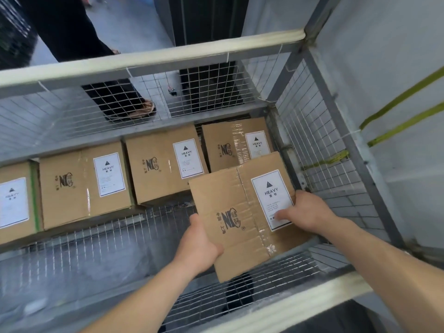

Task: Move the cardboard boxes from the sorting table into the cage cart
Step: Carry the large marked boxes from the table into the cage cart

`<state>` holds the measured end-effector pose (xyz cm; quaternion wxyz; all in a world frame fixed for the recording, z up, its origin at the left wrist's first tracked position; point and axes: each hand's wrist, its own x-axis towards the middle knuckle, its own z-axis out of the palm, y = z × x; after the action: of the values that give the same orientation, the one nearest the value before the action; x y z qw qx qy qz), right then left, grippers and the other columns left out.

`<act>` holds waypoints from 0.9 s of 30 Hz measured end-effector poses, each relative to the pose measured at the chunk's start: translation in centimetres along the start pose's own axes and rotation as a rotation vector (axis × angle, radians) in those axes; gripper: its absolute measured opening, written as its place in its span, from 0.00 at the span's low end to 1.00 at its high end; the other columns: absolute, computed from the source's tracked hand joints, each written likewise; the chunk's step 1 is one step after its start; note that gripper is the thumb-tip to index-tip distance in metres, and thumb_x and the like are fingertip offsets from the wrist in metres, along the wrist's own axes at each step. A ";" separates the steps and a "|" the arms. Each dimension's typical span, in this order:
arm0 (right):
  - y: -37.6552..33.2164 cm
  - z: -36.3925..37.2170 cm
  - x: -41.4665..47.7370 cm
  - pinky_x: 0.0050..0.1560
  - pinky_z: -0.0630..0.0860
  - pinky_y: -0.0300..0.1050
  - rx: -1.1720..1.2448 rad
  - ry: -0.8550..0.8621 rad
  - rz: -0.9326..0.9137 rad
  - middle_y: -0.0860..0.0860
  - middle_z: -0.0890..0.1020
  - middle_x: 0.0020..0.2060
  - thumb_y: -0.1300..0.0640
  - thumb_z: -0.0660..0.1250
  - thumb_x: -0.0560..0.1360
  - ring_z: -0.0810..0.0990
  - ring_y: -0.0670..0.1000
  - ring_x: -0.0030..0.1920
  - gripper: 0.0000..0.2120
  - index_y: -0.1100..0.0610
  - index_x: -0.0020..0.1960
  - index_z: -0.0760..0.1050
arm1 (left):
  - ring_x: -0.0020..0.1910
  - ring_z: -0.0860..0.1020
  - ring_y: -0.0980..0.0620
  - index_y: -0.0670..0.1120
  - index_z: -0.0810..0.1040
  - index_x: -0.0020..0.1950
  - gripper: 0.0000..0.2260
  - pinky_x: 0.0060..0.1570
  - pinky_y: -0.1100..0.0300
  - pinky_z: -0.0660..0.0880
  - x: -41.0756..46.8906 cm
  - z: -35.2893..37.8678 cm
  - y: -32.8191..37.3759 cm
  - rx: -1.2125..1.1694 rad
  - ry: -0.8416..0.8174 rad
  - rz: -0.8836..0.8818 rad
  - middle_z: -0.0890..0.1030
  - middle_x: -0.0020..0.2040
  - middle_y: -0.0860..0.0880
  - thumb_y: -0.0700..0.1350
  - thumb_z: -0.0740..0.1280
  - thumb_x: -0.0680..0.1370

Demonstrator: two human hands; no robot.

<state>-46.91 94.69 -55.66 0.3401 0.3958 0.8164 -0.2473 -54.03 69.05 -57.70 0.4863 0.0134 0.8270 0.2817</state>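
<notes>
The left hand (197, 246) and right hand (310, 210) grip a box (240, 212) inside the cart (153, 60) near its right wall, likely to be lowered flat in front of the far row of boxes (165, 164).

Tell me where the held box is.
Head view: the held box is right of centre inside the cage cart, beside its right mesh wall, in front of the back row's rightmost box.

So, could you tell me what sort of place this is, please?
Probably a warehouse or parcel depot: a wire-mesh cage cart holding a row of taped cardboard boxes with HEAVY labels.
</notes>
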 end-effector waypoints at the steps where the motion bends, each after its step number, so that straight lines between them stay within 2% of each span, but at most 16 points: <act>1: 0.2 -0.1 0.0 0.45 0.74 0.45 0.000 0.001 0.001 0.49 0.83 0.55 0.41 0.76 0.69 0.79 0.52 0.50 0.25 0.52 0.60 0.76 | 0.48 0.76 0.56 0.48 0.61 0.61 0.27 0.44 0.60 0.78 -0.1 0.2 -0.1 -0.013 0.005 0.007 0.76 0.50 0.53 0.42 0.76 0.73; 4: 0.5 -0.4 -0.1 0.44 0.73 0.46 -0.005 0.012 -0.008 0.47 0.84 0.55 0.37 0.73 0.70 0.79 0.52 0.49 0.24 0.50 0.60 0.78 | 0.49 0.79 0.55 0.49 0.63 0.61 0.25 0.47 0.56 0.81 -0.5 0.1 0.0 -0.047 0.037 0.022 0.78 0.52 0.53 0.45 0.75 0.73; 10: -0.1 -0.7 -0.9 0.46 0.76 0.48 0.010 0.016 -0.042 0.44 0.83 0.55 0.26 0.61 0.61 0.81 0.51 0.50 0.37 0.47 0.62 0.76 | 0.49 0.79 0.53 0.51 0.66 0.60 0.21 0.48 0.51 0.81 -1.1 -1.3 0.6 -0.068 0.081 0.031 0.79 0.53 0.53 0.49 0.72 0.73; 14: -0.6 -1.0 -1.0 0.47 0.77 0.48 -0.006 0.004 -0.039 0.46 0.83 0.55 0.31 0.67 0.71 0.81 0.51 0.51 0.27 0.49 0.61 0.75 | 0.48 0.79 0.53 0.50 0.66 0.58 0.18 0.48 0.51 0.81 -1.0 -1.5 0.6 -0.059 0.085 0.013 0.79 0.53 0.52 0.47 0.71 0.74; 18: -1.2 -0.9 -0.7 0.47 0.78 0.47 -0.023 -0.023 -0.037 0.47 0.82 0.51 0.34 0.67 0.74 0.80 0.50 0.49 0.23 0.51 0.57 0.75 | 0.46 0.78 0.54 0.47 0.66 0.62 0.17 0.46 0.54 0.79 -0.4 -2.0 0.9 -0.017 0.077 0.001 0.78 0.52 0.50 0.47 0.68 0.77; 20: -1.4 -0.7 -0.6 0.46 0.79 0.47 -0.036 -0.026 -0.049 0.46 0.82 0.47 0.34 0.65 0.75 0.80 0.49 0.46 0.20 0.50 0.53 0.76 | 0.47 0.78 0.55 0.46 0.65 0.65 0.19 0.47 0.54 0.78 -0.1 -2.2 0.9 -0.014 0.084 0.008 0.78 0.53 0.51 0.48 0.67 0.78; 22: -1.7 -0.8 -0.8 0.44 0.78 0.46 -0.031 -0.021 -0.054 0.45 0.80 0.43 0.35 0.64 0.77 0.79 0.47 0.44 0.16 0.47 0.45 0.72 | 0.48 0.77 0.55 0.47 0.66 0.66 0.18 0.48 0.54 0.76 0.0 -2.5 0.8 -0.009 0.100 0.023 0.78 0.54 0.51 0.48 0.66 0.78; 25: -2.1 -1.1 -1.3 0.45 0.79 0.47 -0.033 -0.012 -0.061 0.46 0.80 0.43 0.34 0.62 0.77 0.80 0.49 0.44 0.17 0.47 0.42 0.70 | 0.47 0.76 0.58 0.48 0.68 0.62 0.14 0.44 0.56 0.73 0.0 -3.4 1.1 -0.008 0.117 0.040 0.78 0.54 0.51 0.48 0.65 0.79; 27: -2.3 -1.5 -1.5 0.41 0.76 0.45 -0.029 -0.014 -0.058 0.45 0.80 0.43 0.34 0.61 0.77 0.79 0.48 0.43 0.18 0.48 0.42 0.71 | 0.47 0.75 0.59 0.49 0.68 0.60 0.11 0.42 0.58 0.71 0.1 -4.0 1.6 -0.018 0.103 0.044 0.78 0.54 0.53 0.48 0.65 0.80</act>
<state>-48.60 93.70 -53.29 0.3442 0.3655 0.8286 -0.2479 -57.70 68.59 -55.57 0.4366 0.0128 0.8480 0.3001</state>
